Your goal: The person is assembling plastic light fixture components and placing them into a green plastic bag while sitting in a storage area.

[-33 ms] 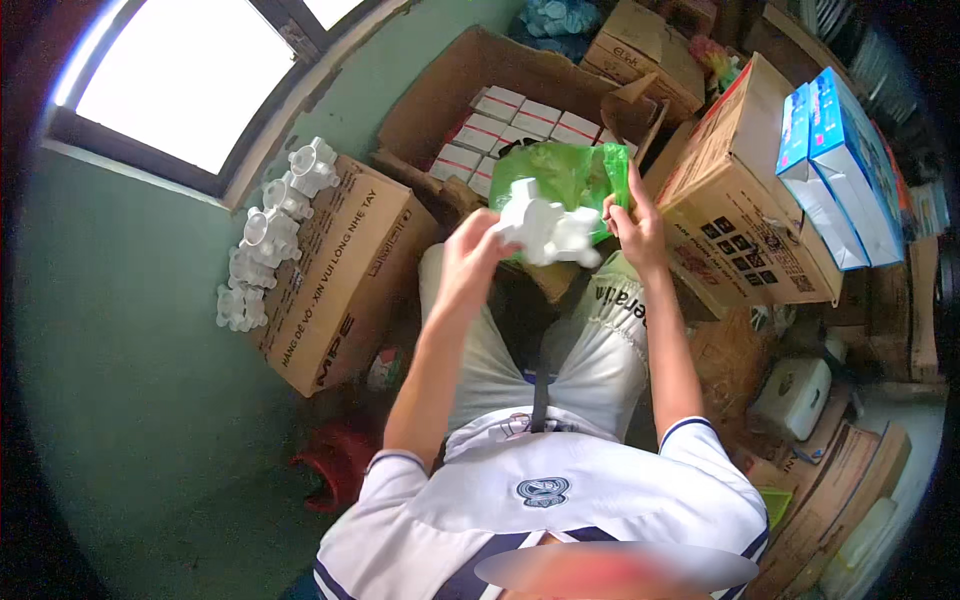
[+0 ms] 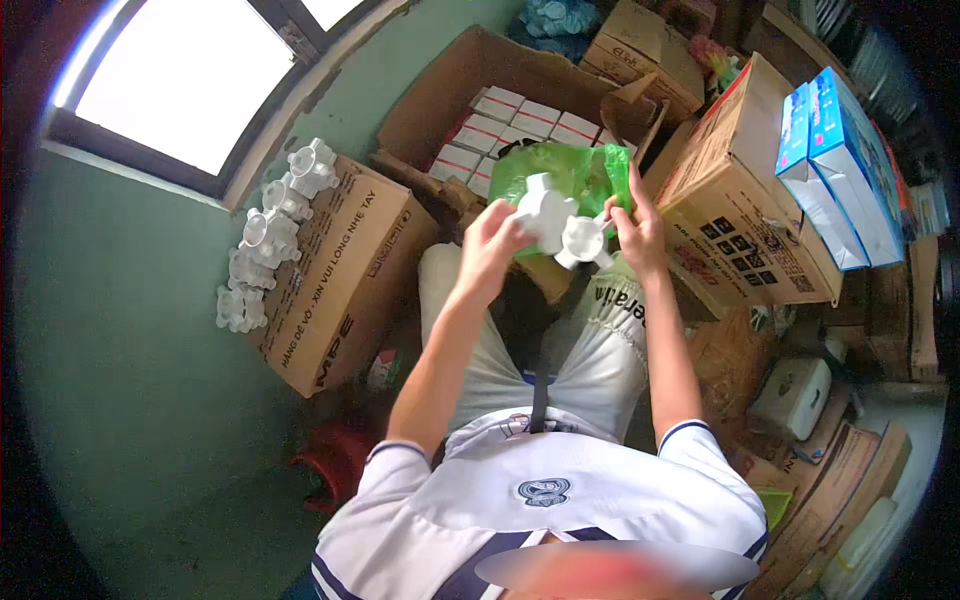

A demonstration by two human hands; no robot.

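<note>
My left hand (image 2: 493, 243) is closed on a white plastic junction box (image 2: 543, 212) with short pipe stubs. A second white junction box (image 2: 583, 240), its round opening facing up, sits against the first, by my right fingertips. My right hand (image 2: 640, 230) is closed on the gathered edge of a green plastic bag (image 2: 560, 170), which spreads out behind the white pieces. Whether the right fingers also touch the second junction box, I cannot tell. To the left, several more white junction boxes (image 2: 270, 237) stand in a row along the top of a brown carton (image 2: 340, 270).
Ahead, an open cardboard box (image 2: 440, 85) holds rows of small white boxes (image 2: 540, 118). A large carton (image 2: 740, 200) stands on the right, with blue-and-white boxes (image 2: 850, 170) on it. A red plastic object (image 2: 335, 465) lies low at left, near the green wall (image 2: 130, 330).
My left hand has shifted slightly right with the white junction boxes. They have turned, so the second one's round opening now shows. My right hand has barely moved.
</note>
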